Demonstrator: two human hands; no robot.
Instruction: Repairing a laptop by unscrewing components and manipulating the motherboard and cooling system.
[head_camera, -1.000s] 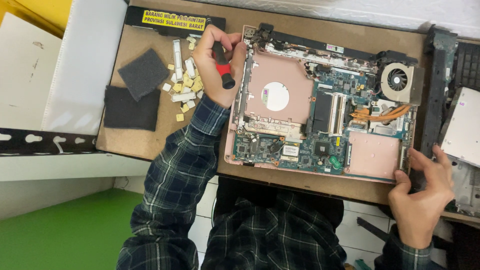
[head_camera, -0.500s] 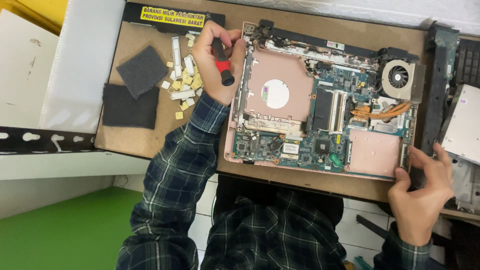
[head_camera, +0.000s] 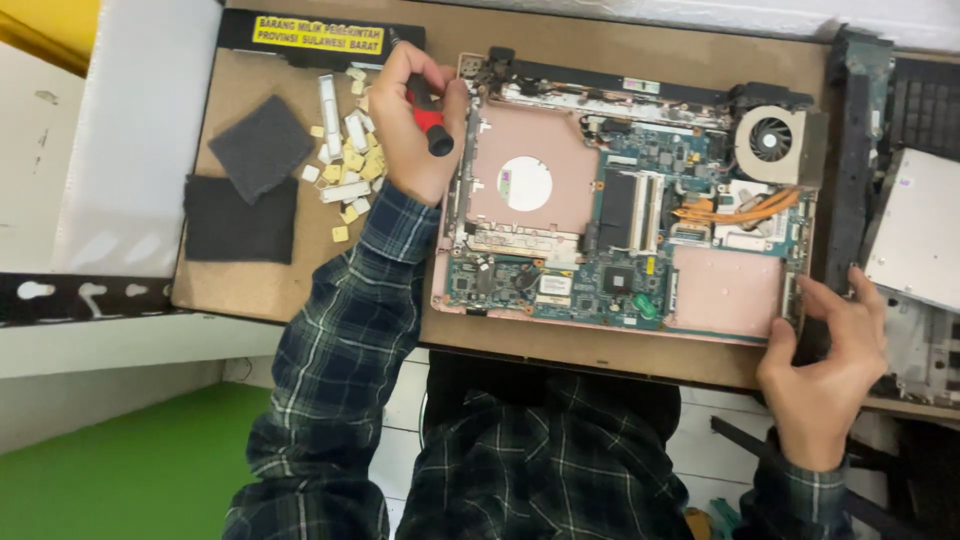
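**Gripping a screwdriver at the laptop's left edge**

Closing around a red-and-black screwdriver (head_camera: 428, 112), the left hand (head_camera: 415, 130) has its fingers wrapped over the handle, the black butt end sticking out below the thumb. The tool sits just at the upper left corner of the opened laptop chassis (head_camera: 625, 225), whose pink frame and blue-green circuit board lie bare on a brown wooden board (head_camera: 300, 290). The right hand (head_camera: 825, 360) rests at the chassis's lower right corner, fingers loosely curled and spread against its edge, thumb on the near rim, clasping nothing else. Left of the screwdriver hand lies a scatter of small pale yellow and white pieces (head_camera: 345, 165), then two dark grey foam pads (head_camera: 245, 185). A round cooling fan (head_camera: 772, 140) sits in the chassis's upper right corner.
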